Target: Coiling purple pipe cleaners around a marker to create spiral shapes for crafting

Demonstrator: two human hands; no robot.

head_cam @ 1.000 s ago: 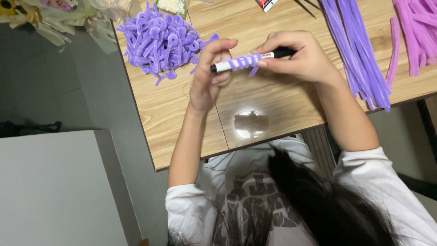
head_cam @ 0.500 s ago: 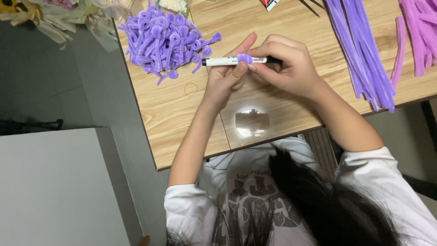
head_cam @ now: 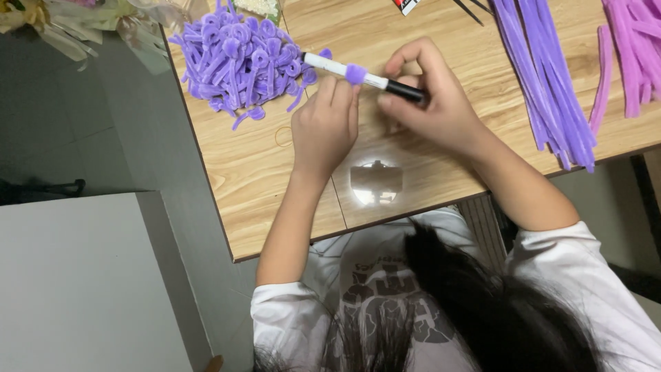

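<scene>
A white marker pen with a black cap (head_cam: 330,66) is held level over the wooden table (head_cam: 255,186). My right hand (head_cam: 434,103) grips its black end. A short purple pipe-cleaner coil (head_cam: 355,74) sits wound round the pen's middle. The fingertips of my left hand (head_cam: 323,127) pinch that coil from below. Just left of the pen's tip lies a pile of curled purple pipe cleaners (head_cam: 237,58).
Straight purple pipe cleaners (head_cam: 544,76) lie in a bundle to the right, with pink ones (head_cam: 630,55) at the far right. Dried flowers and ribbon (head_cam: 62,21) hang off the table's left corner. A white surface (head_cam: 82,289) stands low at the left.
The long purple coil spread along the pen has been pushed together into a short clump at its middle. My left hand dropped lower, under the pen. The pen shifted slightly.
</scene>
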